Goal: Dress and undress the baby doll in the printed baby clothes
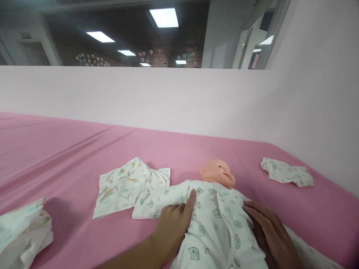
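Observation:
A baby doll [217, 172] lies on its back on a pink sheet, its head turned to the right. It wears a white top [204, 224] with green animal prints, and the sleeve on the left is spread out flat. My left hand [175, 226] rests on the left side of the doll's chest, index finger stretched out and the other fingers curled under. On the right side of the top lies my right hand [270, 228], its fingers extended along the cloth near the other sleeve. Neither hand visibly grips the fabric.
A patterned white garment [126, 186] lies left of the doll. Another folded cloth [25, 231] sits at the lower left, and a small folded one [288, 172] at the right. Behind the pink sheet [84, 149] rises a white wall [140, 97] with a window above.

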The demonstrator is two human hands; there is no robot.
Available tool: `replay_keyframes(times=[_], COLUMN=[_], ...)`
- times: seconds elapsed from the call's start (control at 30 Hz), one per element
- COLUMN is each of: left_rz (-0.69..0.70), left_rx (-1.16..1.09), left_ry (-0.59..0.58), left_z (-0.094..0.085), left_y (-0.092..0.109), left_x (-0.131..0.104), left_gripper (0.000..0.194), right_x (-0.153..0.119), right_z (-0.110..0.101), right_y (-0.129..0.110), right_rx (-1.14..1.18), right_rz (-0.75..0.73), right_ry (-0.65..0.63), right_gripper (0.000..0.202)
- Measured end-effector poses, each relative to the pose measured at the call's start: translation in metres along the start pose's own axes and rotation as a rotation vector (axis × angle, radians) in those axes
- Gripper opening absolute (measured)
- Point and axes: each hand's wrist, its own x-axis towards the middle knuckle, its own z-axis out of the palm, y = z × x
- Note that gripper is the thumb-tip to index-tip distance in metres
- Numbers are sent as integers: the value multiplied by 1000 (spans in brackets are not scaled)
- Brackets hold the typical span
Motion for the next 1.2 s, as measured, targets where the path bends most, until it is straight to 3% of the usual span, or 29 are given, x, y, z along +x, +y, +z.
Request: replay_keyframes(times=[0.13,0.4,0.67,0.97,1.2], left_rz=[14,5,8,18,11], left_rx=[-4,-28,-3,6,11], left_ry=[3,-111,-77,-15,9], left_z=[-2,-16,-13,-7,-5], left_y=[1,2,1,0,-1], left_x=[0,2,2,1,0], left_gripper=[95,86,85,101,102], right_x=[-1,-2,-4,-2,-2], right_z=[1,3,5,3,2], right_y=[4,7,11,8,7], right_rx=[-2,4,-5,17,11], right_rz=[-25,-47,-58,-22,-23], right_ry=[-13,-9,-18,-19,-29], right_gripper=[38,39,40,39,39])
